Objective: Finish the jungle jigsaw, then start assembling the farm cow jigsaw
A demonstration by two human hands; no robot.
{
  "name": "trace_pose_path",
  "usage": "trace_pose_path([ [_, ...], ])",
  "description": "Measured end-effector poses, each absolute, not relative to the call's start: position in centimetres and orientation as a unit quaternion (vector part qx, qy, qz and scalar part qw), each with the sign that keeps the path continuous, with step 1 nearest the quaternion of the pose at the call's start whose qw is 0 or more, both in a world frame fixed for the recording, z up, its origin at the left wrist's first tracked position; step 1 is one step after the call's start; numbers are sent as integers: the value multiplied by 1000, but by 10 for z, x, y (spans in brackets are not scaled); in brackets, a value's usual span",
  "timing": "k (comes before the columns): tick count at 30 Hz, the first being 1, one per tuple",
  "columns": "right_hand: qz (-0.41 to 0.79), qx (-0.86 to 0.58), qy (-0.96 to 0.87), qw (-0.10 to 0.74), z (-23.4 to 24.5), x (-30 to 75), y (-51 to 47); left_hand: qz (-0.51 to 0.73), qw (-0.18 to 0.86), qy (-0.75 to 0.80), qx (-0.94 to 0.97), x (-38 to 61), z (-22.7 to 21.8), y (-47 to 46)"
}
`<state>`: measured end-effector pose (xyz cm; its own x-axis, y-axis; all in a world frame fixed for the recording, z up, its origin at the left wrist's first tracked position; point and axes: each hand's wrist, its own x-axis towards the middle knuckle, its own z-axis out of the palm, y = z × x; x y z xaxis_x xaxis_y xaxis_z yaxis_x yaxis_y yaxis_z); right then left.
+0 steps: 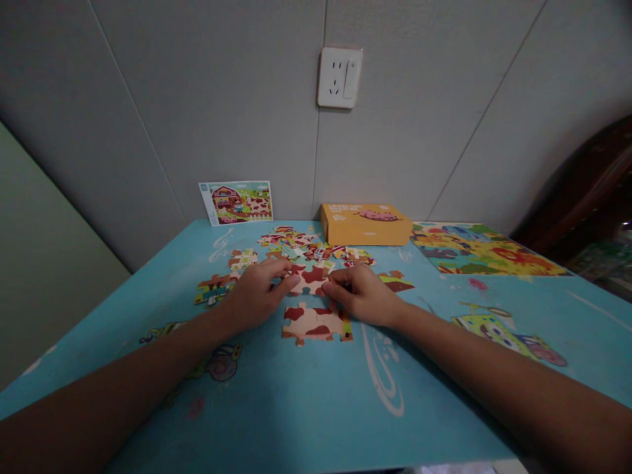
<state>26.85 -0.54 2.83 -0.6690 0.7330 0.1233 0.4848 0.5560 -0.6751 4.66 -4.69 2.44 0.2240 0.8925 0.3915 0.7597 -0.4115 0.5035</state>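
Note:
Between my two hands is a joined strip of jigsaw pieces [311, 281], pale with brown cow patches. My left hand [261, 289] pinches its left end between thumb and fingers. At the right end, my right hand [363, 293] grips it the same way, its fingertips partly hidden. Just below, apart from the strip, another joined cow-patched section [316, 323] lies flat on the blue table. Loose jigsaw pieces [296, 243] are heaped beyond my hands. A few more pieces [213, 288] lie left of my left hand, and a brown and green piece [396, 282] rests beyond my right wrist.
A picture card [241, 202] of a barn and cow leans on the wall at the back left. An orange puzzle box [368, 225] stands at the back centre. To its right lies a colourful animal puzzle [486, 250]. The blue tabletop [296, 408] has printed cartoon figures.

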Motion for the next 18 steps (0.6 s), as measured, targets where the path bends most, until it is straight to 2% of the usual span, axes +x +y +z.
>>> trace_pose_path([
  [4, 291, -350, -867, 204, 28, 268, -6, 344, 151, 521, 767, 47, 26, -49],
  [12, 220, -336, -896, 192, 33, 268, -8, 356, 143, 522, 762, 45, 26, -47],
  [18, 145, -236, -947, 164, 30, 270, -10, 360, 106, 545, 750, 42, 23, -44],
])
